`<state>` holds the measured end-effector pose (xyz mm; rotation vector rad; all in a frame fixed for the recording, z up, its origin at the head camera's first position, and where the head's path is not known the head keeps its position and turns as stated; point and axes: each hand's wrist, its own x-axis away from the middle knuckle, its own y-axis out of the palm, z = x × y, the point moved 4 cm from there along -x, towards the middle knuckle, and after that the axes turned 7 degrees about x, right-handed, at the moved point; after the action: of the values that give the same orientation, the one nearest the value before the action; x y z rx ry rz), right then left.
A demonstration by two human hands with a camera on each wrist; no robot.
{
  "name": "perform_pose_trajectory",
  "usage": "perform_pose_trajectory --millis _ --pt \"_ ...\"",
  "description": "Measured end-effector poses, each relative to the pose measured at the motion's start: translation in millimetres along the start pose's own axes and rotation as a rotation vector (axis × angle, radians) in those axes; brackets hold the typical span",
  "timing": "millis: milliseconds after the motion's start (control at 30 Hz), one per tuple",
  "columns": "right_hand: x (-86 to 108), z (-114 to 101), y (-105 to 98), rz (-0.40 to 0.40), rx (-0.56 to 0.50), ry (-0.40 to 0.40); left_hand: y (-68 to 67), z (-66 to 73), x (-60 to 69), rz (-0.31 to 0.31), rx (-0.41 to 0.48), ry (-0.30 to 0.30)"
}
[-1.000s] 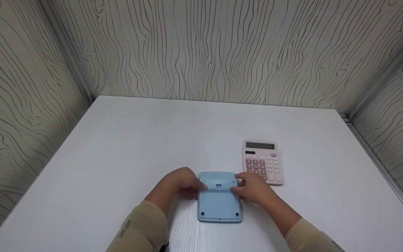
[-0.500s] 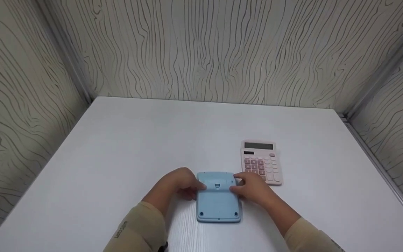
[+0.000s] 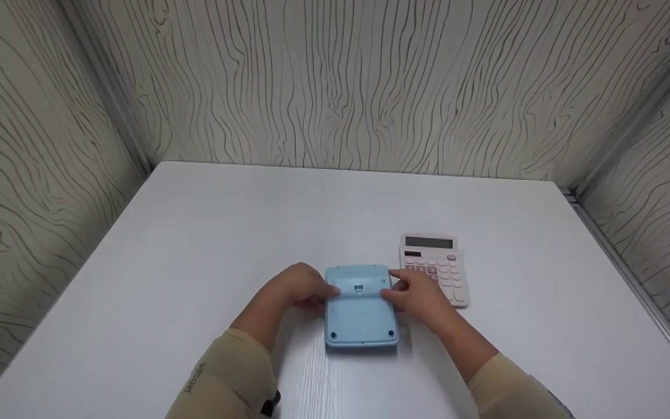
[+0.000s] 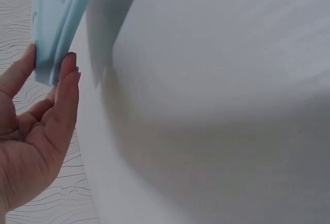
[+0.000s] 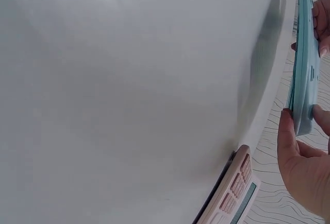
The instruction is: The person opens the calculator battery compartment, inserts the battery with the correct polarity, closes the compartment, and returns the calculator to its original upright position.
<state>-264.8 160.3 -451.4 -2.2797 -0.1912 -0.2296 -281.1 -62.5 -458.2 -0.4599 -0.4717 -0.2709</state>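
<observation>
A light blue calculator (image 3: 360, 317) is held back side up between both hands, raised off the table with its shadow below it. My left hand (image 3: 303, 286) pinches its left edge, thumb on the back and fingers underneath, as the left wrist view shows on the calculator (image 4: 59, 22). At the opposite edge my right hand (image 3: 419, 295) pinches it the same way; in the right wrist view the thumb and fingers grip the calculator's rim (image 5: 305, 79). The blue calculator's keys face down, out of sight in the head view.
A pink calculator (image 3: 451, 273) lies face up on the white table (image 3: 242, 221), just beyond my right hand, which partly covers its keys. Wood-grain patterned panels (image 3: 335, 87) stand behind the table and on both sides.
Both hands have lifted the blue calculator off the table and moved it slightly away from me. The pink calculator stays in place.
</observation>
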Motion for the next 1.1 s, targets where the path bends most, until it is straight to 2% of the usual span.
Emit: perform_pose_trajectory --millis 167,333,633,800,967,1100 --pt "-1.2 -8 -6 0.069 -0.025 -0.011 -0.8 2.5 -2.8 0.063 0.089 0.032" --pt "-2.8 -16 -9 0.126 -0.087 -0.029 1.5 6.7 -2.9 0.101 0.181 0.056" --pt "-0.5 -29 -12 0.189 -0.127 -0.055 8.4 13.3 0.4 0.128 0.238 0.031" --pt "1.7 -36 -13 0.223 -0.139 -0.082 14.1 13.5 0.2 0.102 0.280 0.032" --pt "5.2 -46 -13 0.263 -0.139 -0.136 21.2 14.6 -0.3 0.029 0.351 0.082" --pt "7.0 -53 -11 0.276 -0.132 -0.170 25.8 14.9 -1.1 0.000 0.363 0.093"
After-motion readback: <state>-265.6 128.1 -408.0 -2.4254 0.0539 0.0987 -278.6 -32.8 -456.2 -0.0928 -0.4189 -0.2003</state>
